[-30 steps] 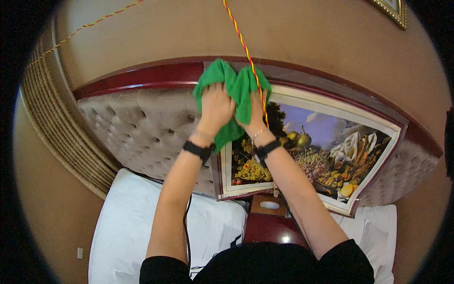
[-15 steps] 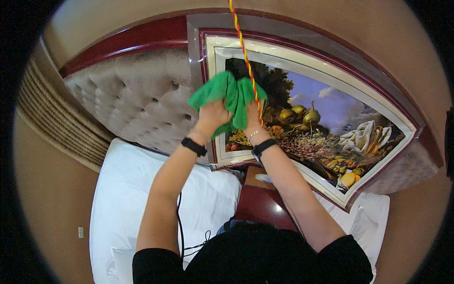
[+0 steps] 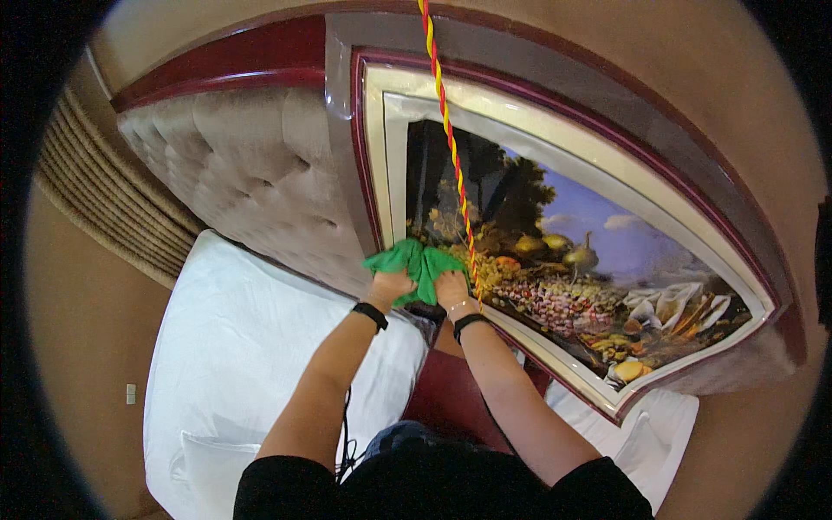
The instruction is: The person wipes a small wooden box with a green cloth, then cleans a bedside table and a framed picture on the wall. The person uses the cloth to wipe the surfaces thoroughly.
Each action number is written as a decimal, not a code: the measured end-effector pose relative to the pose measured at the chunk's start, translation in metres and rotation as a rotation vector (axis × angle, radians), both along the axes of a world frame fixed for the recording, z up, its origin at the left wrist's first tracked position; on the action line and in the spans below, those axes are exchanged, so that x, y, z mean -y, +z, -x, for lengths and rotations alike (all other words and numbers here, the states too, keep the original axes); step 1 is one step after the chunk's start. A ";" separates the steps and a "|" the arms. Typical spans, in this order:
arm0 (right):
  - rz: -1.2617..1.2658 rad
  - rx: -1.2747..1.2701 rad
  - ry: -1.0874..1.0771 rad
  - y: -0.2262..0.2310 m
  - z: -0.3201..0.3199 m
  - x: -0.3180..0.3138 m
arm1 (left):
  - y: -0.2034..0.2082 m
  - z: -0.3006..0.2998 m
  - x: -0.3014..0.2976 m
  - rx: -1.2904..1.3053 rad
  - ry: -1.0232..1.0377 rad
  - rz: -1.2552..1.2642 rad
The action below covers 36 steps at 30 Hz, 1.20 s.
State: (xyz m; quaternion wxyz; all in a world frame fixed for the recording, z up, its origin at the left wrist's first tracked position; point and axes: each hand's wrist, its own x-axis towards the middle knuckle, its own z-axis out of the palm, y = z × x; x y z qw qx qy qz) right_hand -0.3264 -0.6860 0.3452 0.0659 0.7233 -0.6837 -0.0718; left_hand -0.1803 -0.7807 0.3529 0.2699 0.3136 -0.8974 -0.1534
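A green cloth (image 3: 422, 270) is bunched between my two hands at the lower left corner of a framed still-life painting (image 3: 572, 299). My left hand (image 3: 392, 287) grips the cloth's left part, by the frame's left edge. Close beside it, my right hand (image 3: 451, 289) is closed on the right part. The cloth hides the corner of the picture and some of its pale border. Fruit, dark trees and a blue sky show in the painting, inside a cream and dark red frame.
A tufted grey-beige headboard (image 3: 243, 173) stands left of the painting. Below it lies a white bed (image 3: 260, 338), with a dark red cabinet (image 3: 451, 399) beside it. A red and yellow twisted cord (image 3: 451, 130) hangs in front of the picture. Brown curtains (image 3: 113, 191) hang at far left.
Both hands have brought the green cloth down from the painting's upper left to its lower left corner. The view has shifted slightly.
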 end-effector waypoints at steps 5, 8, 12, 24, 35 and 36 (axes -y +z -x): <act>-0.017 0.157 0.045 -0.024 0.001 -0.022 | -0.061 -0.001 -0.015 0.053 -0.014 0.008; -0.174 0.270 0.095 -0.023 -0.011 -0.023 | -0.088 -0.028 -0.023 0.160 0.002 0.183; -0.111 0.183 0.218 -0.054 -0.005 -0.033 | -0.095 -0.033 -0.032 0.136 -0.063 0.139; 0.094 0.041 0.176 0.029 0.008 -0.039 | 0.019 -0.033 -0.037 0.086 -0.075 0.105; 0.948 0.186 0.212 0.298 -0.029 0.023 | 0.277 -0.017 0.003 -0.013 0.119 0.524; 0.965 0.239 0.247 0.313 -0.030 0.031 | 0.295 -0.019 0.008 -0.016 0.120 0.558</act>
